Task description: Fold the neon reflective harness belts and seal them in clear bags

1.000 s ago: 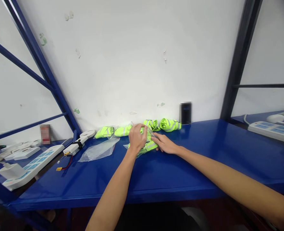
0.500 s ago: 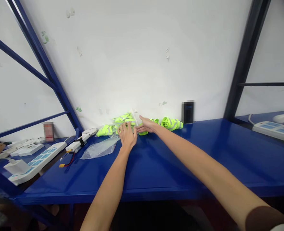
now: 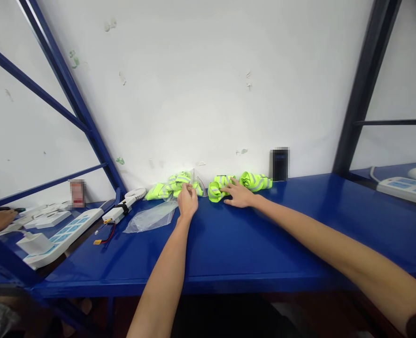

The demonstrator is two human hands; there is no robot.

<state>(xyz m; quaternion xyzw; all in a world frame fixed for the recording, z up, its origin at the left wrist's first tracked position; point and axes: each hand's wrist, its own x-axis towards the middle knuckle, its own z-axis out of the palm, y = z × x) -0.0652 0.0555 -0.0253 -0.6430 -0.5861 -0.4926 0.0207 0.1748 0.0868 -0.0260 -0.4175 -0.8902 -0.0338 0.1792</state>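
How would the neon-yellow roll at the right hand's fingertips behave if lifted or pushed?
The neon-yellow roll is probably floppy, since it looks like creased fabric. It looks loosely wound, so it may loosen when lifted. Its rounded shape might let it roll slightly if pushed.

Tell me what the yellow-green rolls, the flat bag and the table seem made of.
Yellow-green rolls: probably synthetic cloth, since they fold softly; the smooth silver-grey bands may be reflective tape.
Flat bag: most likely thin, glossy plastic film, as blue shows through it.
Table: glossy blue, perhaps painted metal or wood; soft reflections show the sheen, but what lies beneath is unclear.
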